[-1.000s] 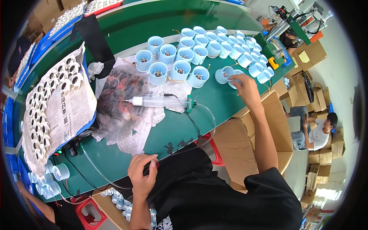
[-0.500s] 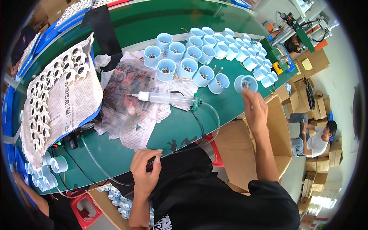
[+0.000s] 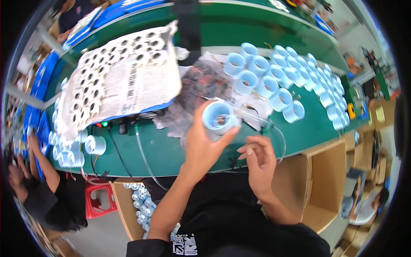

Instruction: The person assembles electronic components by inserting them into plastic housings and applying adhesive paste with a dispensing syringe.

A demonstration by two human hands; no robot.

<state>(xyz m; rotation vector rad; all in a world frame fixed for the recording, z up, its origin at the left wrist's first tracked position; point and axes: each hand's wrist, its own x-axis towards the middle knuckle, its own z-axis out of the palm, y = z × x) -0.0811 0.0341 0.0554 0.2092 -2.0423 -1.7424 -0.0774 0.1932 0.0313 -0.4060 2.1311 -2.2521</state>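
My left hand (image 3: 202, 144) grips a light blue plastic cup (image 3: 212, 112) over the middle of the bench, thumb and fingers around its sides. The cup's mouth faces me, and small metallic parts show at its bottom. To its right, my right hand (image 3: 261, 166) hovers near the bench edge, fingers loosely bent and apart, with nothing visible in it. Partly hidden behind the held cup is a clear dispensing syringe (image 3: 252, 116) with a green end cap (image 3: 268, 125). Several similar blue cups (image 3: 280, 99) stand at the right, small parts inside the nearer ones.
At the left, white parts with dark centres (image 3: 95, 92) cover a newspaper-lined tray (image 3: 147, 92). Stained newspaper (image 3: 199, 83) lies mid-bench. A clear hose (image 3: 145, 158) crosses the front. Open cardboard boxes (image 3: 327, 180) stand below right. A co-worker's arm (image 3: 45, 160) reaches in from the left.
The cup has come from the far right to the middle, passing from my right hand to my left. My right hand has drawn back leftward. The view has turned left.
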